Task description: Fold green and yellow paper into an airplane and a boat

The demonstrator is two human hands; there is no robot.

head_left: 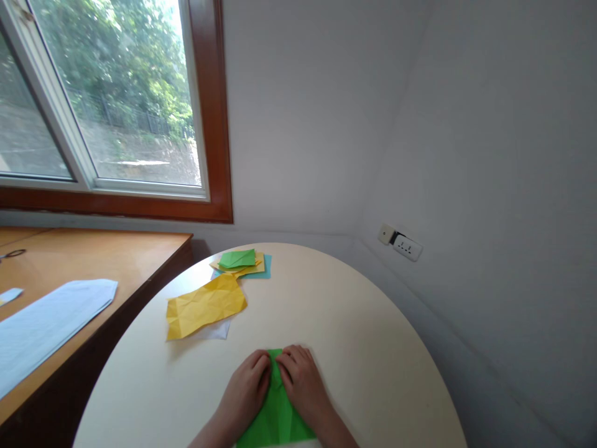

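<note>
A creased sheet of green paper (pixel 278 414) lies on the round, cream-coloured table (pixel 368 373) at its near side. My left hand (pixel 249 382) grips the paper's far left edge, with its fingers curled together. On the opposite side my right hand (pixel 303 379) pinches the far right edge, fingers bent. Only a narrow strip of green shows between the two hands. My fingertips partly hide the paper's far corners.
Yellow crumpled paper (pixel 205 305) lies on the table's left, over a white sheet (pixel 217 330). Behind it sits a small pile with folded green paper (pixel 237 258) on top. A wooden desk (pixel 140 249) at left holds white sheets (pixel 60 317) and scissors (pixel 13 254). A wall socket (pixel 407 247) is at right.
</note>
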